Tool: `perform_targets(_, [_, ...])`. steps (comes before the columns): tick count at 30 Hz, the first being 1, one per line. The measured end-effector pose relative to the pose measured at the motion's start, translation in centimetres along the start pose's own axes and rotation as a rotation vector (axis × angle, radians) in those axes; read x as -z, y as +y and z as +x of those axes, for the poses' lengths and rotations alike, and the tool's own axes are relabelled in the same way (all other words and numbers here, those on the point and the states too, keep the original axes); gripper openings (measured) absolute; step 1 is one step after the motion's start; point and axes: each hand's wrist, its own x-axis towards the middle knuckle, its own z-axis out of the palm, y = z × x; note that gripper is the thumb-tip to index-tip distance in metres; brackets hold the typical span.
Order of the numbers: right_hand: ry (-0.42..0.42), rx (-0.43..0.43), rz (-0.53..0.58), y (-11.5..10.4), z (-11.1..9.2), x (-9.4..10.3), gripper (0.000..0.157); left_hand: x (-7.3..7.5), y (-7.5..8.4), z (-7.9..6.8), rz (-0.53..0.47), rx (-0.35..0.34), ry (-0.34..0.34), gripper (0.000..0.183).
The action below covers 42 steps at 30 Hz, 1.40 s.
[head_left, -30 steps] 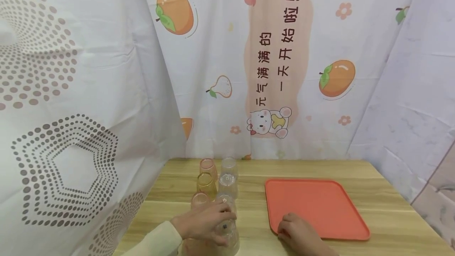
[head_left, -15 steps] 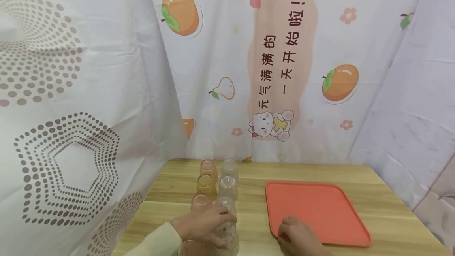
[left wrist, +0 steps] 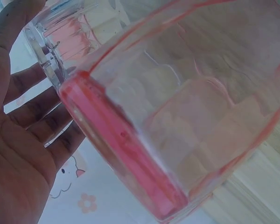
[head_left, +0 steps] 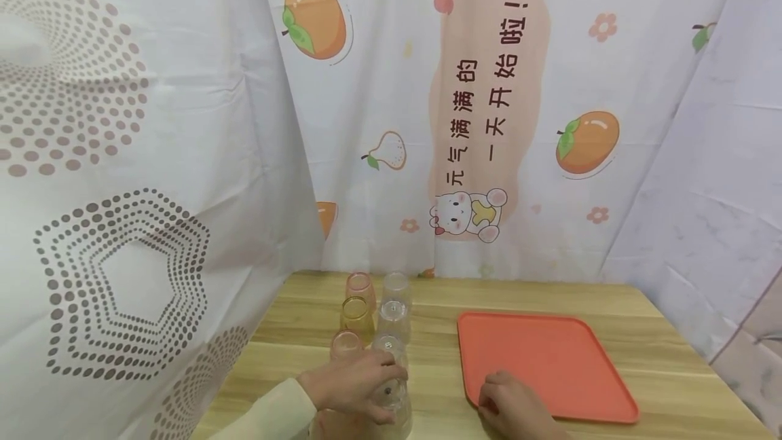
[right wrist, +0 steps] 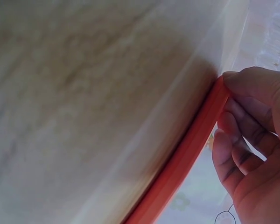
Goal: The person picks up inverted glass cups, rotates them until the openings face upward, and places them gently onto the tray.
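Note:
My left hand (head_left: 357, 382) reaches over two columns of glasses standing upside down. Its thumb and fingers hold the base end of a clear glass (head_left: 398, 418) near the front. Close to the camera in the left wrist view, a pink glass (left wrist: 177, 107) hides part of that clear glass (left wrist: 51, 51). At the near left corner of a red tray (head_left: 544, 365), my right hand (head_left: 516, 409) pinches the rim. The right wrist view shows the thumb against the tray's edge (right wrist: 184, 154), with the other fingers curled behind it.
Farther back stand more clear glasses, among them one at the rear (head_left: 397, 288), beside a yellow glass (head_left: 357, 318), a rear pink glass (head_left: 360, 288) and a nearer pink one (head_left: 347, 345). A patterned white curtain (head_left: 379, 236) borders the wooden table (head_left: 434, 345).
The head view has shifted slightly, moving the whole scene a little in the picture. Both hands keep their places on the glass and the tray.

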Motion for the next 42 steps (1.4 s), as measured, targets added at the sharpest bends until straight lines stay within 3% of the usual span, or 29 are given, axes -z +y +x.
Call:
perform_targets(14, [-0.033,-0.037,0.022,-0.1,0.0,0.2,0.025,0.0,-0.3,0.4,-0.011,-0.016,0.009,0.056])
perform_targets(22, [-0.103,-0.069,0.061,0.1,0.1,0.5,0.022,-0.2,-0.4,1.0,-0.174,0.033,0.008,0.059])
perform_targets(32, [-0.052,-0.041,0.026,0.0,0.0,0.1,0.025,-0.3,-0.5,1.7,-0.328,0.082,0.084,0.059])
perform_targets(42, [-0.114,-0.055,0.056,0.0,0.1,0.4,0.023,-1.1,-0.4,2.1,-0.528,0.129,0.261,0.050])
